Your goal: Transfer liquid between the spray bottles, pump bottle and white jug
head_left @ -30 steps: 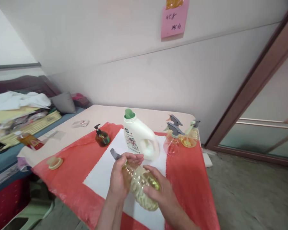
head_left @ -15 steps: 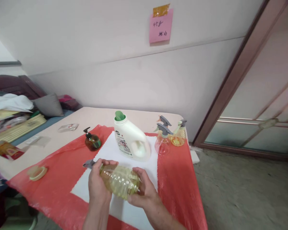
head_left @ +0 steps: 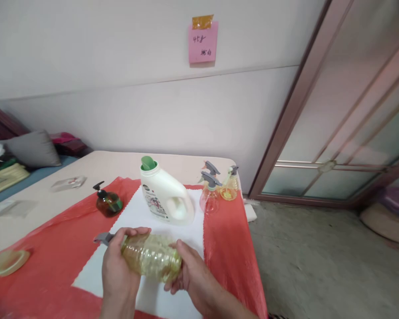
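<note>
A clear yellowish spray bottle (head_left: 151, 257) with a grey trigger head lies sideways across both my hands, above a white cloth (head_left: 89, 274). My left hand (head_left: 121, 259) is wrapped round its neck end, partly hiding the trigger. Around the base at the right, my right hand (head_left: 191, 274) grips with thumb on top and fingers beneath. Just behind stands a white detergent jug (head_left: 166, 195), its mouth showing a green spout. A brown pump bottle (head_left: 109, 204) is to the left of the jug.
Several spray bottles, among them a pink one (head_left: 209, 199) and a yellow one (head_left: 229, 188), stand at the right back corner. A pale round lid (head_left: 13, 263) lies on the red cover (head_left: 63, 239) at left. Behind the table rises a wall with a pink note (head_left: 202, 44).
The bottle has turned from slanting to nearly level, its base swinging up, with both hands still on it. My right hand has shifted round the base. The view has swung right.
</note>
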`<action>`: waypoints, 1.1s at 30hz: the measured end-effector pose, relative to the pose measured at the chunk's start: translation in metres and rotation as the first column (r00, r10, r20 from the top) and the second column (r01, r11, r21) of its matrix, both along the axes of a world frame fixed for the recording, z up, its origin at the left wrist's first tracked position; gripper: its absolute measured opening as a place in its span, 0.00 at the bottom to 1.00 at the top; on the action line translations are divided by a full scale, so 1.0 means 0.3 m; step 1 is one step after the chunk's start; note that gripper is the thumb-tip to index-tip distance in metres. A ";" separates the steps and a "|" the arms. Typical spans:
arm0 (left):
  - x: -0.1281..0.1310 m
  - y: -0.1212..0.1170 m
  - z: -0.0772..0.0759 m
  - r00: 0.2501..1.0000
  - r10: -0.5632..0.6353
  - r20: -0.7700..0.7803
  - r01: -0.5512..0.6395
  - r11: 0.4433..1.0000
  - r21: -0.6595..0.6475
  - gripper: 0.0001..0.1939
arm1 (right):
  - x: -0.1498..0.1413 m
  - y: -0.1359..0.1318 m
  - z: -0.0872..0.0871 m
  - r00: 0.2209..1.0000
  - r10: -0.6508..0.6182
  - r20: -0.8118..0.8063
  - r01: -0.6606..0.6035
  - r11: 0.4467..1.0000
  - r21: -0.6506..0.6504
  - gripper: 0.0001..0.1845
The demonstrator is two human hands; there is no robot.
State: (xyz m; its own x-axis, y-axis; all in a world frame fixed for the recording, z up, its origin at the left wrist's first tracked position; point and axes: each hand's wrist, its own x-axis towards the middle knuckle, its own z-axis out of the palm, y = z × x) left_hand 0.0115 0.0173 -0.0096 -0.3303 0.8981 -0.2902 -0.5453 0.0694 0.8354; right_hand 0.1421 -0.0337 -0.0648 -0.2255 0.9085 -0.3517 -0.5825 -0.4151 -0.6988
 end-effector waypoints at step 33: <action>0.137 -0.116 -0.042 0.660 -0.122 -0.741 0.443 0.860 0.253 0.34 | 0.101 -0.007 0.023 0.542 -0.579 0.609 0.076 0.756 0.650 0.34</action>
State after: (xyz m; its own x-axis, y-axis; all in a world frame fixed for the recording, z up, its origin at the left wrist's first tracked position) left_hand 0.0527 -0.0176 -0.0222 0.0042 0.9566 0.2913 0.1777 -0.2874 0.9412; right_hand 0.1723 -0.0358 -0.0580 0.2408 0.9250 0.2939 0.2377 0.2373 -0.9419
